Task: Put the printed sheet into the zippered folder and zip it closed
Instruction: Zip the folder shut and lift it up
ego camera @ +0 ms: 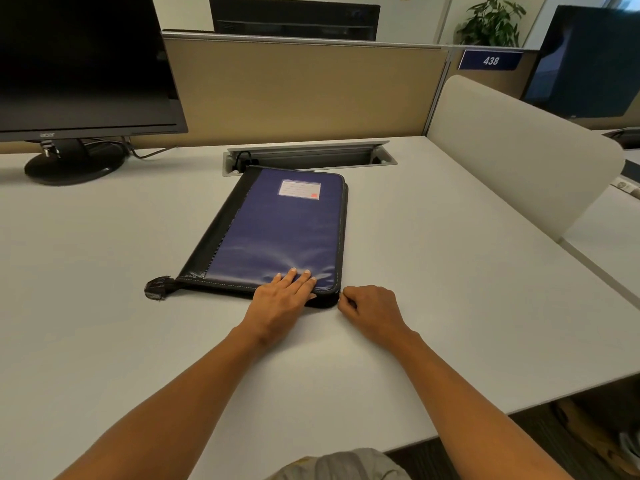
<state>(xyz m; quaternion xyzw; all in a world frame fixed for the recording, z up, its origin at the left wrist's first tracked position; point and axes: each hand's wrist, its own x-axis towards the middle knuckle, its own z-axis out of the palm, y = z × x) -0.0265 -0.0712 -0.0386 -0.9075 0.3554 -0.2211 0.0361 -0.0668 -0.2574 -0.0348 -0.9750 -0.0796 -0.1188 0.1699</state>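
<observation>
Head view, desk [104,306]: pale flat top. Its near edge runs across the bottom of the frame, and its right side ends at a low divider [519,157].
Far boundary: a tan partition [294,88] stands behind the desk, with a recessed cable tray [308,155] set into the desktop just in front of it.
Left boundary: a monitor [79,64] on a round base stands at the far left, well apart from the folder.
Open room: bare desktop lies left of, right of and in front of the folder.
Zippered folder [277,230]: lies flat and closed on the middle of the desk, blue cover up. Its black spine is to the left and its far edge is just beside the cable tray.
Label window [299,188]: on the cover near the far edge.
Zipper tail [157,289]: a dark tab projecting past the near left corner onto the desk.
Left hand [280,303]: palm down with fingers straight, pressing on the cover at the near edge, right of centre. It grasps nothing.
Right hand [370,311]: rests on the desk just right of the near right corner. Its fingers are curled and its thumb and forefinger pinch the zipper [343,220] at that corner. The pull itself is too small to make out.
Hand spacing: the two hands are close together, with the folder's corner between them.
</observation>
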